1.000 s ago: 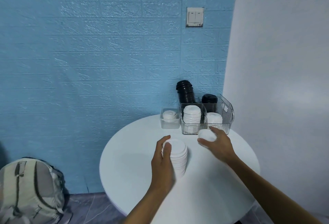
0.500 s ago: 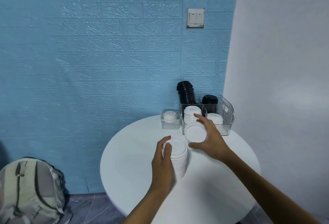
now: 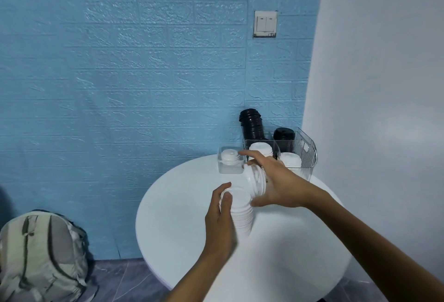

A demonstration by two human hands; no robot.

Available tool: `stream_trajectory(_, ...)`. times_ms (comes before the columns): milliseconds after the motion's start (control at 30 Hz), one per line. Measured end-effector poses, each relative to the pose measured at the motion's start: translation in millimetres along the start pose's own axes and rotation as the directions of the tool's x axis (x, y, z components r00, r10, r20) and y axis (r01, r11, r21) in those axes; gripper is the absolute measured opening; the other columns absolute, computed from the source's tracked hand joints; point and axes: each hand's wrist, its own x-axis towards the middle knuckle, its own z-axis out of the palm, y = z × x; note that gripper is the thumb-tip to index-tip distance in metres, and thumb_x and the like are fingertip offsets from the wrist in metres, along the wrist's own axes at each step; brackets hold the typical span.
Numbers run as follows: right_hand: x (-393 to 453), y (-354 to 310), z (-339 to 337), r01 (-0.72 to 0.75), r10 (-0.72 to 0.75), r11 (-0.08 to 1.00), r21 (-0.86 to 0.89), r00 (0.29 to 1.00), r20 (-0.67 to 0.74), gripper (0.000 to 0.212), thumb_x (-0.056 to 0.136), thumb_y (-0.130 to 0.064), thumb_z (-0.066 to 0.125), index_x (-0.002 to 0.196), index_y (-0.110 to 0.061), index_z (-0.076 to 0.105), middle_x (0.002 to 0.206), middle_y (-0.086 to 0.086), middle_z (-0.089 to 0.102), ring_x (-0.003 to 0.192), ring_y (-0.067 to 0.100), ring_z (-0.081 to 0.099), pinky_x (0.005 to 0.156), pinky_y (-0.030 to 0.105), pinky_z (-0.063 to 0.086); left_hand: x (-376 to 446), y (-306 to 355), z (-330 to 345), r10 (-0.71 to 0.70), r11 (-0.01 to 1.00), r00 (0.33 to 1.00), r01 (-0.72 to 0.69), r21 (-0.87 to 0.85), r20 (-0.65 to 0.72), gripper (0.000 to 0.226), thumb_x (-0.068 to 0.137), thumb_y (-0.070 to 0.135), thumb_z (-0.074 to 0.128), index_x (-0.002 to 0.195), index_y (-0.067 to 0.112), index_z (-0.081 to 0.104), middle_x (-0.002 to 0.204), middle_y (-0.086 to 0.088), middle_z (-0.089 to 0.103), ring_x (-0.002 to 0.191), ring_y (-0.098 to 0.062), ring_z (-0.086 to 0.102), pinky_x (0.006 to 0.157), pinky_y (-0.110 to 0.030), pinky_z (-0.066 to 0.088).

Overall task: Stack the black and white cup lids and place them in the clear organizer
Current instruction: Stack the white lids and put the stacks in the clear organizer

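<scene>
Hands (image 3: 276, 181) gripping white lid stacks (image 3: 242, 213), no legible writing

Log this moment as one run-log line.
left hand: grips white lid stack on table | right hand: holds tilted white lids | organizer: part-filled

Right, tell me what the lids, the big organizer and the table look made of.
White round lids: thin moulded plastic by the look, matte, ribbed rims nesting tightly. Black round lids: likely the same plastic, glossier. Clear compartmented organizer: rigid transparent plastic, probably acrylic; the contents show through. Round white table: smooth, faint sheen; perhaps laminate, core unknowable.
</scene>
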Motion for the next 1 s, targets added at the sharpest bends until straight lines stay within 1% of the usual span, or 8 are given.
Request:
stream_trajectory(167, 9.2, -1.0, 3.7, -0.051, 0.041, 0.985, 0.163, 0.997, 0.061, 0.098, 0.055, -0.039, 0.098, 0.134, -0.05, 0.042, 0.128, -0.011, 0.057, 0.123, 0.005, 0.051, 0.108, 0.032, 0.045, 1.9, -3.0, 1.1, -0.027, 0.999, 1.0, 0.027, -0.033, 0.002, 0.031, 0.094, 0.048, 0.05, 0.118, 0.036, 0.066, 0.117, 0.009, 0.072, 0.113, -0.013, 0.065, 0.099, -0.037, 0.048)
stream_trajectory(333, 15.2, 1.2, 16.4, -0.063, 0.043, 0.984, 0.166, 0.992, 0.122, 0.083, 0.057, -0.051, 0.094, 0.131, -0.045, 0.055, 0.127, -0.018, 0.061, 0.118, 0.006, 0.055, 0.108, 0.035, 0.046, 1.4, -5.2, -1.6, -0.074, 0.987, 0.997, 0.078, -0.141, 0.029, 0.049, 0.094, 0.055, 0.053, 0.127, 0.021, 0.065, 0.126, -0.01, 0.068, 0.126, -0.039, 0.058, 0.112, -0.067, 0.037)
stream_trajectory(433, 17.2, 3.4, 15.9, -0.076, 0.061, 0.993, 0.094, 0.987, 0.146, 0.085, 0.055, -0.06, 0.091, 0.131, -0.05, 0.054, 0.129, -0.014, 0.059, 0.119, 0.009, 0.053, 0.108, 0.035, 0.045, 0.7, -7.3, -7.0, -0.066, 0.99, 0.997, 0.07, -0.122, 0.033, 0.056, 0.094, 0.06, 0.05, 0.132, 0.021, 0.064, 0.134, -0.011, 0.066, 0.131, -0.036, 0.056, 0.115, -0.066, 0.034)
stream_trajectory(533, 17.8, 1.9, 10.1, -0.076, 0.072, 0.997, 0.013, 0.979, 0.192, 0.084, 0.061, -0.056, 0.091, 0.136, -0.049, 0.052, 0.135, -0.015, 0.055, 0.122, 0.008, 0.046, 0.109, 0.03, 0.04, 2.4, -6.7, -8.4, -0.03, 0.997, 1.0, 0.03, -0.071, -0.002, 0.055, 0.094, 0.06, 0.052, 0.136, 0.025, 0.062, 0.139, -0.007, 0.063, 0.135, -0.031, 0.054, 0.117, -0.063, 0.033)
stream_trajectory(600, 17.6, -1.3, 9.3, -0.062, 0.074, 0.996, -0.059, 0.97, 0.23, 0.087, 0.064, -0.058, 0.089, 0.14, -0.047, 0.049, 0.141, -0.016, 0.052, 0.126, 0.008, 0.041, 0.111, 0.031, 0.036, 3.8, -4.2, -7.1, -0.014, 1.0, 1.0, 0.014, -0.015, -0.022, 0.052, 0.092, 0.061, 0.054, 0.135, 0.032, 0.062, 0.138, 0.0, 0.064, 0.134, -0.026, 0.055, 0.117, -0.058, 0.036)
stream_trajectory(733, 16.8, -0.6, 14.6, -0.07, 0.098, 0.991, -0.112, 0.958, 0.27, 0.096, 0.061, -0.065, 0.086, 0.145, -0.047, 0.044, 0.147, -0.016, 0.05, 0.134, 0.011, 0.039, 0.116, 0.036, 0.034, 6.5, -7.1, -5.1, -0.032, 0.997, 0.999, 0.034, -0.069, 0.025, 0.05, 0.086, 0.059, 0.063, 0.132, 0.038, 0.062, 0.133, 0.002, 0.068, 0.128, -0.024, 0.061, 0.114, -0.057, 0.041)
stream_trajectory(900, 12.3, 0.6, 5.7, -0.121, 0.118, 0.993, -0.002, 0.967, 0.224, 0.095, 0.062, -0.051, 0.093, 0.143, -0.04, 0.044, 0.13, -0.011, 0.057, 0.118, 0.01, 0.051, 0.103, 0.026, 0.043, 6.4, -7.5, -4.7, -0.034, 0.991, 0.998, 0.041, -0.131, 0.053, 0.048, 0.086, 0.053, 0.064, 0.13, 0.034, 0.063, 0.13, -0.007, 0.069, 0.126, -0.034, 0.061, 0.112, -0.064, 0.039)
stream_trajectory(1000, 12.3, -0.7, 4.1, -0.144, 0.142, 0.99, -0.001, 0.973, 0.184, 0.086, 0.057, -0.058, 0.092, 0.128, -0.045, 0.044, 0.122, -0.004, 0.057, 0.112, 0.015, 0.05, 0.093, 0.028, 0.044, 7.8, -8.7, -5.0, -0.051, 0.989, 0.996, 0.061, -0.133, 0.071, 0.048, 0.087, 0.052, 0.063, 0.131, 0.033, 0.062, 0.13, -0.01, 0.068, 0.125, -0.039, 0.06, 0.112, -0.067, 0.038)
